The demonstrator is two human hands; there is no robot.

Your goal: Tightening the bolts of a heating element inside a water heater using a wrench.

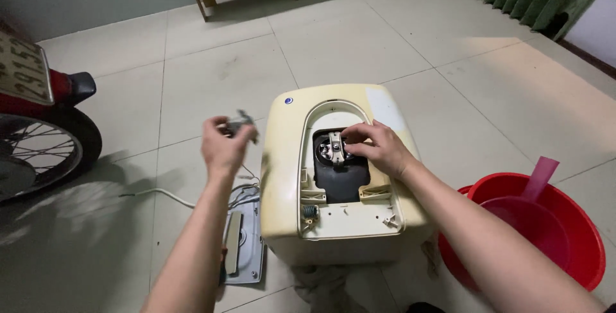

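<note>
A cream appliance housing is worked on from above, on a tiled floor.

The right hand rests in the housing's dark opening, its fingers pinched on a small metal bracket. The left hand is raised to the left of the housing, clenched round a small grey part. A red basin is seen beyond the right forearm; a white cable and a grey panel lie beneath the left arm.

Right hand on cream appliance, left hand holding small part
</note>
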